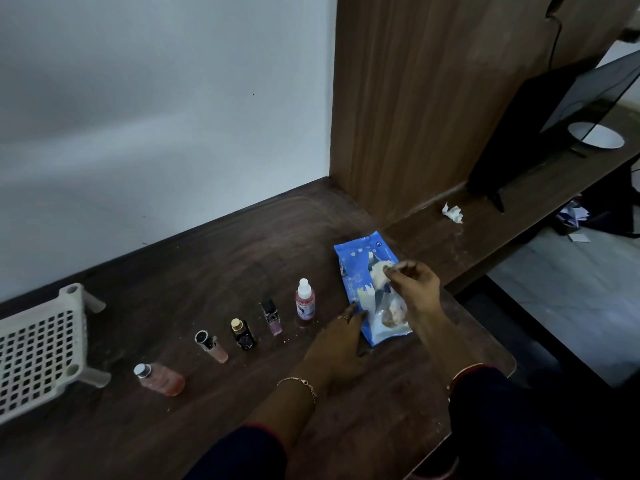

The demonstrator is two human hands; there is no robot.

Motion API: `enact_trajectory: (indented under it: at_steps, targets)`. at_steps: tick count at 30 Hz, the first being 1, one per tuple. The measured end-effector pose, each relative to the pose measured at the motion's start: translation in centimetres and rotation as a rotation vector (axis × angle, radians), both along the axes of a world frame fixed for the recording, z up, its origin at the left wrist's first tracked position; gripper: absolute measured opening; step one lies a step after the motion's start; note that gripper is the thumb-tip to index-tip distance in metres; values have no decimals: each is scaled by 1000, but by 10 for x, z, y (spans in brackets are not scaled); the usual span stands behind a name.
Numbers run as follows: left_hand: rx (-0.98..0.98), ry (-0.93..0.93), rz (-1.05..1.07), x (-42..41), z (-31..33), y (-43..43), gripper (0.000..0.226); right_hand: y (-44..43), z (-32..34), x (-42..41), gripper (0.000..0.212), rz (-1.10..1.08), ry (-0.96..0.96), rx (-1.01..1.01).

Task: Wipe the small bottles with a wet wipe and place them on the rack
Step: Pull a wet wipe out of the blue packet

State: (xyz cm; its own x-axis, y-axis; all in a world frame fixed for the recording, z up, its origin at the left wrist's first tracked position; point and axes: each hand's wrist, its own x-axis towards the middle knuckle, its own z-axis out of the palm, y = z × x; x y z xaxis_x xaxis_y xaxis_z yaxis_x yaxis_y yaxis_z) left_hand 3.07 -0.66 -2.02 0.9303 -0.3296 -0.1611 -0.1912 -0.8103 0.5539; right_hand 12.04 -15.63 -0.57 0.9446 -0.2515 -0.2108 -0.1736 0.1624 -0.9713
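Head view: your right hand (414,285) pinches a crumpled white wet wipe (379,273) atop the blue plastic pack (360,268), your flat left hand (336,344) pressing it down; five small bottles (243,334) sit in a row beside, white perforated rack (38,351) far left.

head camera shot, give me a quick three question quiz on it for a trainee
1. How many small bottles are lined up on the table?
2. True or false: the left hand grips one of the bottles.
3. What does the right hand pinch?
A. a wipe coming out of the blue pack
B. a bottle cap
C. a leg of the rack

Key: 1. five; 2. false, it rests on the pack; 3. A
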Motion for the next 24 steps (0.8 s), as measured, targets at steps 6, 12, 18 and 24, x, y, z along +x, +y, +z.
enact_trajectory:
  at_steps: [6, 12, 18, 24]
  targets:
    - [-44, 4, 29, -5, 3, -9, 74, -7, -10, 3, 15, 40, 125, 22]
    - [-98, 3, 38, -8, 10, -13, 69, -4, -19, 11, 7, 80, 212, 16]
    - [-119, 2, 81, -9, 12, -14, 70, 4, -12, 18, 11, 117, 200, 5]
    - [-162, 56, 119, -5, 8, -22, 72, 10, -1, 24, 25, 108, 190, 18]
